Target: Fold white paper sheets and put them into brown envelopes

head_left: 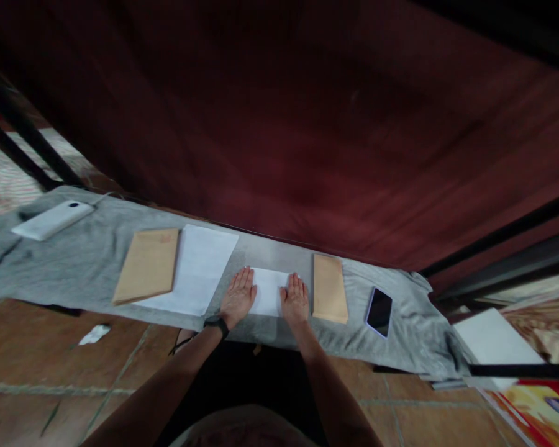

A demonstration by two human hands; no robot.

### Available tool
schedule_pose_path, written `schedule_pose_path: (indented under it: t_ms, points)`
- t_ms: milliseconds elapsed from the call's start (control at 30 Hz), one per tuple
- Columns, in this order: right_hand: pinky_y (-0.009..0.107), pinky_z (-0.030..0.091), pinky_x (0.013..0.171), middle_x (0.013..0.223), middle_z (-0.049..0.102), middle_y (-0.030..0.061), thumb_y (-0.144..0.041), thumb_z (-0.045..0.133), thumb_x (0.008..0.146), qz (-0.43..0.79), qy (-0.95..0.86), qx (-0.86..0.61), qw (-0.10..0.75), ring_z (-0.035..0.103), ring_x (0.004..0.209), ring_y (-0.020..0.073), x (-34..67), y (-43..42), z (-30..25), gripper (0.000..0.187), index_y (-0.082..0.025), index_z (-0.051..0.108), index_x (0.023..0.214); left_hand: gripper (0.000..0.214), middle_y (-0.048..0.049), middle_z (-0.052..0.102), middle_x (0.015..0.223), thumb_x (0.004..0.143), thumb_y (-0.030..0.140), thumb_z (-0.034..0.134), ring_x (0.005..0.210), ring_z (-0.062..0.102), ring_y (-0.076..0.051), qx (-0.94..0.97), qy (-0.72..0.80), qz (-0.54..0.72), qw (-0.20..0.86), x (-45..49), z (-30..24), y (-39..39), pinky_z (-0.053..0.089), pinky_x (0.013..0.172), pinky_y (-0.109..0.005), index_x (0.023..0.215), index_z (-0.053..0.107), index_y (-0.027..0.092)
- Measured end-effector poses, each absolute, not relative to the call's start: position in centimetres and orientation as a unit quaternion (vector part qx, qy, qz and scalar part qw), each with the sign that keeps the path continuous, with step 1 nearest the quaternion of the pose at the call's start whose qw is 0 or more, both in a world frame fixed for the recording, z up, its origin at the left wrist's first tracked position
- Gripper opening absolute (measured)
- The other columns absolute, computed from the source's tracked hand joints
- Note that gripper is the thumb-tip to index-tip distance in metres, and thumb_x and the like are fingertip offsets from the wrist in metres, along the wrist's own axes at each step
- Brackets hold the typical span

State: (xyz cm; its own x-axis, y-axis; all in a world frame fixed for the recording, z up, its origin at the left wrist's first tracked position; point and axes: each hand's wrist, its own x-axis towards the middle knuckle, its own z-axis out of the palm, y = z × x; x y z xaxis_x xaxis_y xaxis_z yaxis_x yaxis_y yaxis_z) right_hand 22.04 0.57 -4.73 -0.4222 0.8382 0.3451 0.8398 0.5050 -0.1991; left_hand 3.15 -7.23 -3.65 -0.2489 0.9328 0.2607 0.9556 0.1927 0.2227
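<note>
Both my hands lie flat on a small folded white paper (269,290) on a grey cloth (84,261) spread over the floor. My left hand (238,296), with a black band at the wrist, presses the paper's left edge with fingers stretched out. My right hand (294,298) presses its right edge the same way. A brown envelope (328,288) lies just right of my right hand. A stack of white sheets (195,268) lies just left of my left hand, with a larger brown envelope (148,264) beside it.
A black phone (379,311) lies on the cloth at the right. A white device (52,219) with a cable sits at the cloth's far left. A dark red curtain (307,124) hangs behind. Tiled floor (51,372) runs in front, with a scrap of paper (94,334).
</note>
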Motion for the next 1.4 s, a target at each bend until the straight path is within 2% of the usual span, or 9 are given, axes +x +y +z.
schedule_pose_path:
  t_ms: [233,400,467,667,833,967,1067,1167,1400]
  points:
    - [0.050,0.031,0.117,0.154,0.043,0.0218,-0.034,0.033,0.105,-0.011,-0.838,-0.501,0.216,0.039,0.144,0.0303,23.2,-0.1,-5.0,0.056,-0.005,0.036,0.154,0.061,-0.0224,0.039,0.157,0.099,0.032,0.027,0.149,0.032,-0.030,-0.581,-0.788,-0.195,0.047,4.1,-3.2,-7.9,0.026,0.124,-0.049,0.150,0.038,0.000]
    - [0.052,0.030,0.117,0.155,0.042,0.0219,-0.032,0.032,0.105,-0.011,-0.838,-0.497,0.224,0.038,0.145,0.0305,23.2,-0.1,-5.1,0.056,-0.005,0.036,0.154,0.058,-0.0130,0.041,0.158,0.100,0.031,0.031,0.150,0.030,-0.024,-0.663,-0.720,-0.200,0.031,8.7,-3.4,-7.9,0.025,0.125,-0.048,0.155,0.034,0.012]
    - [0.052,0.031,0.117,0.154,0.043,0.0216,-0.032,0.031,0.105,-0.018,-0.838,-0.489,0.241,0.038,0.144,0.0304,23.2,-0.1,-5.2,0.056,-0.006,0.035,0.155,0.057,-0.0126,0.043,0.157,0.100,0.032,0.032,0.150,0.032,-0.024,-0.675,-0.711,-0.195,0.028,9.6,-3.5,-8.3,0.026,0.124,-0.049,0.155,0.035,0.014]
    - [0.050,0.031,0.117,0.154,0.043,0.0224,-0.033,0.031,0.106,-0.020,-0.842,-0.492,0.222,0.037,0.145,0.0304,23.3,-0.1,-5.2,0.057,-0.004,0.035,0.154,0.060,-0.0154,0.039,0.158,0.101,0.038,0.033,0.150,0.031,-0.026,-0.644,-0.741,-0.189,0.036,6.9,-3.4,-10.5,0.030,0.123,-0.047,0.153,0.038,0.009]
    - [0.050,0.031,0.117,0.154,0.043,0.0218,-0.033,0.035,0.105,-0.015,-0.841,-0.498,0.212,0.040,0.143,0.0305,23.5,0.1,-5.1,0.056,-0.005,0.037,0.153,0.061,-0.0155,0.039,0.158,0.101,0.038,0.031,0.149,0.033,-0.028,-0.619,-0.758,-0.198,0.050,4.8,-3.5,-11.9,0.030,0.123,-0.049,0.154,0.035,0.009]
    - [0.050,0.028,0.118,0.156,0.040,0.0217,-0.030,0.033,0.105,0.003,-0.833,-0.507,0.220,0.037,0.145,0.0310,22.1,-0.2,-4.4,0.055,-0.004,0.037,0.153,0.061,-0.0165,0.041,0.157,0.100,0.037,0.031,0.149,0.033,-0.028,-0.620,-0.759,-0.192,0.050,4.8,-3.4,-12.1,0.029,0.123,-0.048,0.152,0.039,0.007]
    - [0.048,0.025,0.120,0.159,0.038,0.0161,-0.030,0.033,0.105,0.037,-0.864,-0.461,0.197,0.033,0.147,0.0272,19.8,-1.0,-3.8,0.054,-0.008,0.035,0.155,0.060,-0.0169,0.041,0.157,0.100,0.037,0.030,0.149,0.033,-0.027,-0.623,-0.758,-0.186,0.047,4.9,-3.2,-12.0,0.029,0.123,-0.047,0.151,0.041,0.006]
    - [0.043,0.026,0.121,0.158,0.040,0.0111,-0.033,0.033,0.106,0.062,-0.889,-0.415,0.185,0.034,0.147,0.0237,17.8,-1.8,-3.9,0.051,-0.013,0.040,0.153,0.061,-0.0178,0.040,0.157,0.100,0.036,0.031,0.149,0.033,-0.028,-0.624,-0.758,-0.183,0.041,4.9,-3.1,-11.9,0.029,0.123,-0.047,0.151,0.040,0.004]
    - [0.047,0.024,0.121,0.158,0.040,0.0137,-0.033,0.037,0.106,0.040,-0.879,-0.430,0.200,0.034,0.147,0.0256,19.0,-1.8,-4.6,0.052,-0.012,0.040,0.153,0.061,-0.0179,0.038,0.158,0.100,0.035,0.030,0.150,0.031,-0.028,-0.623,-0.761,-0.174,0.047,5.0,-3.3,-12.0,0.027,0.123,-0.049,0.153,0.037,0.005]
